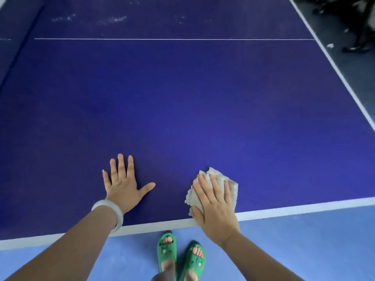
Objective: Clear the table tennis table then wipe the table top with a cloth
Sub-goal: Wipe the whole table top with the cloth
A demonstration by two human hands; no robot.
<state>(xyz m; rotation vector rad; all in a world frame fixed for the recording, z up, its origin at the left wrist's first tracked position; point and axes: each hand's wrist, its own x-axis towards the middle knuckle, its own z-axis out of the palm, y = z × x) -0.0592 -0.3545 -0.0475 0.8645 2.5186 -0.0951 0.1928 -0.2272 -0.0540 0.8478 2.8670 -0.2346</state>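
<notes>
Wiping is the step in hand, judging by how things lie: nothing stands anywhere on the visible part of the blue surface (182,102), so the clearing looks done. The right hand (215,201), at lower centre-right of the frame, lies flat with fingers spread over a crumpled pale cloth (223,179), pressing it down rather than gripping it; the cloth sits just inside the white border line (304,207) at the near edge, and the heel of the hand overlaps that line. The left hand (123,185), at lower centre-left, holds nothing: it rests palm down and wide open on the surface, thumb pointing towards the cloth but well apart from it, apparently as a brace. A pale bangle (110,211) circles that wrist.

Towards the upper left of the frame, beyond the thin white centre line (174,39), faint whitish smears (113,19) show on the blue, which suggests that the far part is not yet wiped. The next move probably calls for pushing the cloth away from the near edge in long strokes, keeping the palm's pressure even so the cloth does not bunch or slip out, and leaning on the left hand to reach the marked area.
</notes>
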